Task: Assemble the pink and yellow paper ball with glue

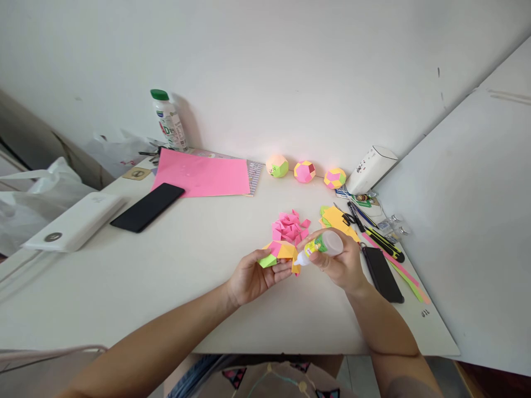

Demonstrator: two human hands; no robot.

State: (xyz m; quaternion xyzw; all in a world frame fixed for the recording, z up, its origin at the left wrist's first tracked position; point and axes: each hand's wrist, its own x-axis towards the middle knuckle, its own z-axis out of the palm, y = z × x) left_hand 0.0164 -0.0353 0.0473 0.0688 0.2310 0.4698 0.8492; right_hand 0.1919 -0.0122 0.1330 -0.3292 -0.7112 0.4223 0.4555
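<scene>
Just below the frame's centre, the left hand [251, 279] pinches a paper shell [274, 250], seemingly half-built; the right hand [347, 270] grasps a glue bottle [321, 245], nozzle at its edge. Above, pink pieces [288, 225] remain loose; three balls [305, 172] look finished.

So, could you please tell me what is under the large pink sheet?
Along the right of the pink sheet, a patterned sheet pokes out; anything else underneath is covered.

The left hand [252, 280] is turned with its palm upward. The right hand [347, 266] is near to it, curled in a grip. Both forearms [174, 336] are bare and point inward.
</scene>
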